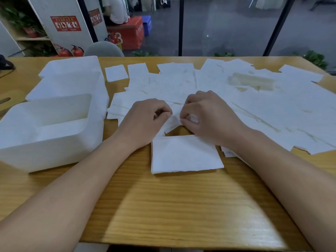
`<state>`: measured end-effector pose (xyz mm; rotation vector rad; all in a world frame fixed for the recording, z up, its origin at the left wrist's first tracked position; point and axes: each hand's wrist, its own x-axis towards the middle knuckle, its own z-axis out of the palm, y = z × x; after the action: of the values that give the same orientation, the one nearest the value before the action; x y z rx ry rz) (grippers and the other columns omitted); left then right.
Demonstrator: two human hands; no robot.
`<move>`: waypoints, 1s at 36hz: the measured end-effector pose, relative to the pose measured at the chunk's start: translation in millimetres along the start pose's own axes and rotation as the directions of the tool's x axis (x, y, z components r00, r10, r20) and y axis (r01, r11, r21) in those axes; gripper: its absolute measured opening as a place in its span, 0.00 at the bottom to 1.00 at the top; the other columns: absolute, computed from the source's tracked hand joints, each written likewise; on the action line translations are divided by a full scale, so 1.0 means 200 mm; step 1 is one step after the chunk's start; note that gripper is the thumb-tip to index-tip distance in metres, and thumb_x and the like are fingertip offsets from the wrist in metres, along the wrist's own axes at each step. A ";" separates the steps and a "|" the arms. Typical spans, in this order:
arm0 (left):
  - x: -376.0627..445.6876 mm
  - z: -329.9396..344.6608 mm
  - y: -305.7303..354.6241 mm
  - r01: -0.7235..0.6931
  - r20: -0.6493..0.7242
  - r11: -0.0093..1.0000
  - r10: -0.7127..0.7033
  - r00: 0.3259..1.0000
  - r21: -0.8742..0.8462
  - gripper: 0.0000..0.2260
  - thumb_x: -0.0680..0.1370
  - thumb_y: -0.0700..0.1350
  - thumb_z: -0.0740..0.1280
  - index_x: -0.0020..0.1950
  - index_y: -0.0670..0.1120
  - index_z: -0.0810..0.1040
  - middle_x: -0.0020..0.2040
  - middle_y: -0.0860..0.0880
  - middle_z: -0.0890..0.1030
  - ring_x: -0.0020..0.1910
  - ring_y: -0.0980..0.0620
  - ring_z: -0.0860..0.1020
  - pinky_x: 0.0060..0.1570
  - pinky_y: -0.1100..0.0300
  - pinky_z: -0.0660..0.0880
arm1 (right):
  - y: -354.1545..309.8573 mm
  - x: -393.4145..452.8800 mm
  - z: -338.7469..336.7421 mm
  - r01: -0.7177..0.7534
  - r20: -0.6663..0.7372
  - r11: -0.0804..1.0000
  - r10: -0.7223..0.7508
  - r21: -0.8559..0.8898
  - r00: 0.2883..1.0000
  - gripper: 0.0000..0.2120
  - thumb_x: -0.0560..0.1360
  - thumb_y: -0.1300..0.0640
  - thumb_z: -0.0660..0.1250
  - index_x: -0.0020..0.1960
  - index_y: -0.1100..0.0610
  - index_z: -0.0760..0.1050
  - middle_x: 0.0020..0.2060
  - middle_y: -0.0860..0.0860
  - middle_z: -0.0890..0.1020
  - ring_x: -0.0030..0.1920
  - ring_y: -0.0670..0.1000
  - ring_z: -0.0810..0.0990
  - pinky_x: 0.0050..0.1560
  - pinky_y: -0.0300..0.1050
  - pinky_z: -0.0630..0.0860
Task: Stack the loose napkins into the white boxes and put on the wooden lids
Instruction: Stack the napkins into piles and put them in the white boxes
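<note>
While both hands pinch one napkin (172, 122) between them, a neat stack of napkins (185, 154) lies just in front of the wrists on the tabletop (181, 206).

Curled tight, the left hand (145, 122) grips the napkin's left edge between thumb and fingers (163, 110), and the right hand (207, 117) pinches its right edge the same way, knuckles up. To the left stand three white boxes (45, 142) in a row, the nearest open and touching the left forearm. Loose napkins (263, 110) cover the far and right side of the tabletop, partly overlapping. A pale wooden lid (252, 80) seems to lie half buried among them. Beyond, a red box (127, 31) shows "3", and "04" is written on the glass (163, 0); the red poster's (65, 23) text is too small to read.
</note>
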<state>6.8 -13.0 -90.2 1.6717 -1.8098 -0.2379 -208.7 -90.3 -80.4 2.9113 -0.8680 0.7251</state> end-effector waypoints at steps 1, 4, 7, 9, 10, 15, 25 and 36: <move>0.00 0.00 0.00 0.006 0.004 1.000 -0.006 1.000 -0.007 0.06 0.85 0.48 0.69 0.54 0.55 0.87 0.50 0.61 0.85 0.52 0.61 0.81 0.52 0.72 0.73 | 0.00 0.00 0.00 -0.002 -0.007 1.000 0.002 -0.007 1.000 0.07 0.80 0.53 0.71 0.46 0.48 0.86 0.46 0.45 0.82 0.46 0.50 0.77 0.51 0.54 0.74; -0.01 0.00 0.01 0.012 0.019 1.000 -0.011 1.000 -0.022 0.09 0.86 0.44 0.67 0.58 0.55 0.86 0.54 0.62 0.85 0.55 0.64 0.81 0.55 0.75 0.72 | 0.01 0.00 0.01 0.007 0.007 1.000 -0.007 0.021 1.000 0.06 0.82 0.55 0.70 0.47 0.50 0.85 0.46 0.45 0.82 0.47 0.50 0.77 0.52 0.55 0.74; -0.03 -0.01 0.00 0.015 0.037 0.999 -0.013 0.999 -0.037 0.14 0.85 0.37 0.65 0.61 0.53 0.86 0.56 0.61 0.85 0.57 0.65 0.81 0.57 0.76 0.72 | 0.02 -0.01 0.02 0.031 0.032 0.996 -0.034 0.088 0.999 0.04 0.83 0.52 0.70 0.50 0.50 0.83 0.48 0.44 0.82 0.49 0.49 0.78 0.55 0.54 0.75; -0.04 -0.02 0.00 0.026 0.034 0.999 -0.024 0.999 -0.047 0.16 0.85 0.36 0.64 0.62 0.53 0.86 0.56 0.61 0.85 0.57 0.65 0.81 0.58 0.75 0.72 | 0.02 -0.02 0.02 0.050 0.033 0.992 -0.054 0.115 0.998 0.06 0.81 0.48 0.72 0.52 0.49 0.83 0.50 0.44 0.82 0.51 0.49 0.78 0.56 0.54 0.74; -0.04 -0.02 0.00 0.034 0.028 0.998 -0.033 0.999 -0.049 0.16 0.85 0.36 0.64 0.62 0.53 0.86 0.56 0.61 0.85 0.57 0.65 0.81 0.58 0.76 0.72 | 0.02 -0.02 0.02 0.060 0.032 0.992 -0.064 0.112 0.997 0.07 0.81 0.47 0.73 0.53 0.49 0.84 0.50 0.44 0.82 0.52 0.50 0.78 0.56 0.54 0.74; -0.04 -0.03 0.00 0.060 0.007 0.997 -0.060 0.998 -0.052 0.13 0.86 0.40 0.66 0.61 0.54 0.86 0.56 0.62 0.85 0.57 0.67 0.80 0.56 0.78 0.71 | 0.02 -0.01 0.03 0.103 0.033 0.993 -0.104 0.052 0.994 0.03 0.82 0.52 0.72 0.50 0.50 0.83 0.49 0.45 0.82 0.51 0.51 0.77 0.54 0.54 0.74; -0.05 -0.07 0.00 0.048 0.027 0.992 -0.045 0.999 -0.118 0.28 0.78 0.28 0.63 0.65 0.57 0.84 0.63 0.63 0.82 0.65 0.62 0.77 0.63 0.65 0.75 | -0.02 -0.02 -0.04 0.029 0.043 0.996 -0.033 0.084 0.999 0.05 0.86 0.54 0.65 0.53 0.51 0.78 0.50 0.45 0.80 0.51 0.49 0.74 0.56 0.50 0.72; -0.06 -0.06 0.03 -0.091 -0.137 0.971 0.062 0.989 -0.219 0.03 0.83 0.48 0.75 0.55 0.51 0.88 0.54 0.57 0.86 0.55 0.50 0.82 0.52 0.49 0.81 | -0.07 -0.15 -0.21 -0.089 0.101 0.854 0.043 0.512 0.994 0.12 0.82 0.46 0.73 0.64 0.46 0.78 0.61 0.42 0.83 0.61 0.49 0.83 0.58 0.43 0.77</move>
<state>7.4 3.7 -81.9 1.4237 -1.6798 -0.2830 -241.6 -56.8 -54.2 3.4186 -0.9030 0.9797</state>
